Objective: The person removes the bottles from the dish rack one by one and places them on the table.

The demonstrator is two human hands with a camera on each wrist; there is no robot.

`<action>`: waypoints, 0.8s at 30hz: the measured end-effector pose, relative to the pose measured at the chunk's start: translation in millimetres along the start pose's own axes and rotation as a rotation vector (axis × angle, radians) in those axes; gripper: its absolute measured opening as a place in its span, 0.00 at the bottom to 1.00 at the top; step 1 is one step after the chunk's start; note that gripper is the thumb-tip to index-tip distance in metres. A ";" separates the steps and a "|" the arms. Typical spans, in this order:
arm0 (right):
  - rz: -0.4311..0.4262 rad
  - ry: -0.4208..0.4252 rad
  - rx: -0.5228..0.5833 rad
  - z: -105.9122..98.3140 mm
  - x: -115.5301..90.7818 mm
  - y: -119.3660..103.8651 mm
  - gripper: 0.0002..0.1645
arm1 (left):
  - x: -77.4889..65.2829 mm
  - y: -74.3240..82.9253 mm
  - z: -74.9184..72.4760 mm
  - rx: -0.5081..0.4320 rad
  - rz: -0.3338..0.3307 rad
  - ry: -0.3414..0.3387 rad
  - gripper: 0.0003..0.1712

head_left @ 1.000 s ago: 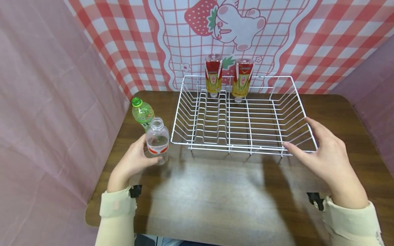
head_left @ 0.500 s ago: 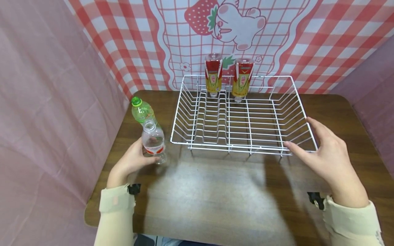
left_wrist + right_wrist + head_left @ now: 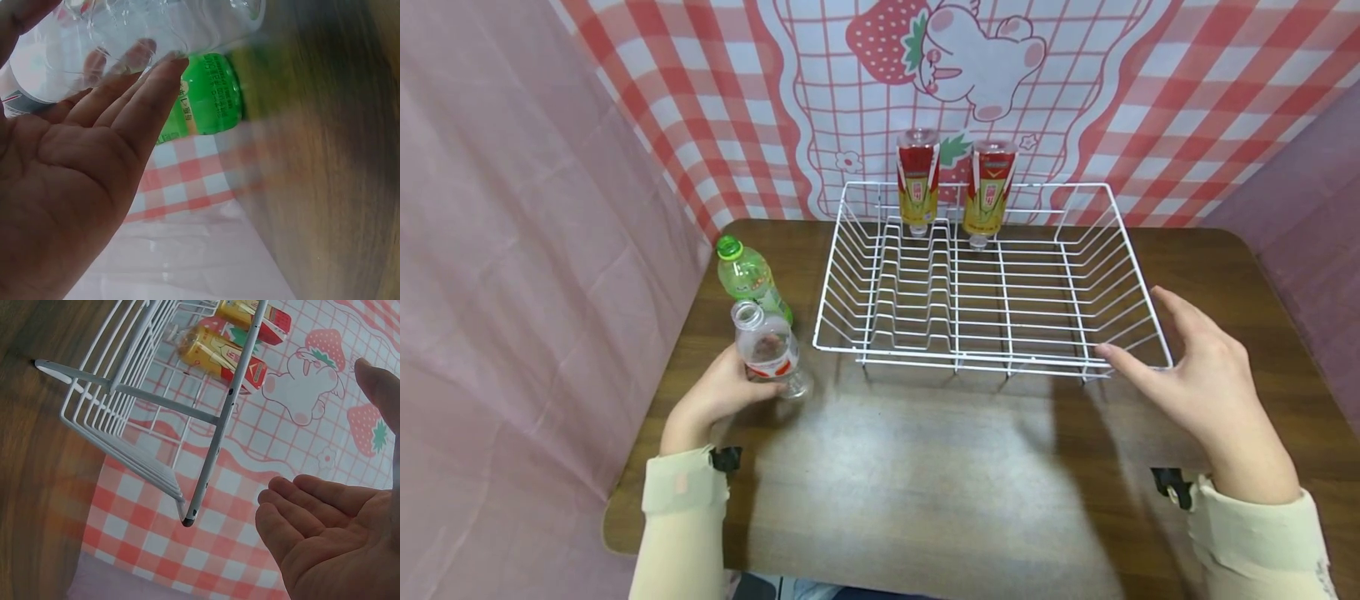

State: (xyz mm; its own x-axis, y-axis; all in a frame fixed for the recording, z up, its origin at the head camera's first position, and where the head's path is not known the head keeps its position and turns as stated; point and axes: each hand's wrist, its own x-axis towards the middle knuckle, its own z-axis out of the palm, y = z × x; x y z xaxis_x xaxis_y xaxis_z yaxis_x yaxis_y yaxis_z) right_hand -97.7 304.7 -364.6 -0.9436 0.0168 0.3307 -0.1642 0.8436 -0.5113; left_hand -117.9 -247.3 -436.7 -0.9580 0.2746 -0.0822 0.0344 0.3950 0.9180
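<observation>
My left hand (image 3: 718, 392) holds a clear plastic bottle (image 3: 767, 346) with a red and white label, thumb on one side and fingers on the other. The bottle has no cap and tilts to the left; I cannot tell whether its base touches the table. Right behind it stands a green capped bottle (image 3: 748, 279), its lower part (image 3: 212, 94) visible past my fingers in the left wrist view. My right hand (image 3: 1206, 383) hovers by the right front corner of the white wire dish rack (image 3: 1007, 362). The right wrist view shows that hand (image 3: 337, 537) apart from the rack with nothing held.
Two red and yellow bottles, the left one (image 3: 917, 171) and the right one (image 3: 991, 179), stand neck down at the rack's back. The wooden table (image 3: 925, 483) meets a checked backdrop (image 3: 1187, 92) behind and a pink curtain (image 3: 535, 250) at left.
The clear bottle has tipped over to the left in my left hand, its mouth swinging away from the rack. My right hand has barely moved.
</observation>
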 end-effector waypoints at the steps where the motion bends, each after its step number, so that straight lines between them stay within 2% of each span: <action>1: 0.002 -0.002 -0.001 -0.2 -0.1 0.6 0.57 | -0.4 -0.2 -0.4 -0.001 -0.001 -0.006 0.35; 6: 0.009 -0.013 -0.008 -1.4 -1.0 3.0 0.58 | 0.9 -3.1 -1.7 -0.045 -0.012 -0.038 0.38; 8: 0.007 -0.008 -0.008 -1.2 -1.5 3.5 0.57 | 1.6 -3.9 -1.2 -0.101 -0.023 -0.044 0.39; 13: -0.002 0.006 -0.004 -0.2 -2.0 4.4 0.56 | 0.4 -4.4 -0.6 -0.175 -0.028 -0.035 0.40; 18: 0.003 0.002 -0.008 -1.4 -2.3 4.6 0.56 | -0.3 -2.8 -2.6 -0.157 -0.016 -0.034 0.42; 24: 0.015 -0.009 -0.011 -3.7 -2.1 4.6 0.56 | -1.2 0.3 -4.9 -0.039 0.030 -0.002 0.44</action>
State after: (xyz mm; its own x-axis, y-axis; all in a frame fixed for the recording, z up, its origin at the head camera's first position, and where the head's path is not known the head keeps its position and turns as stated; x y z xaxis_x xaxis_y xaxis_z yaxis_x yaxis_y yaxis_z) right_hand -95.3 310.5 -364.7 -0.9486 0.0246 0.3155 -0.1466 0.8493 -0.5071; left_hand -118.1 -251.9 -434.5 -0.9562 0.2874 -0.0552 0.0519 0.3521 0.9345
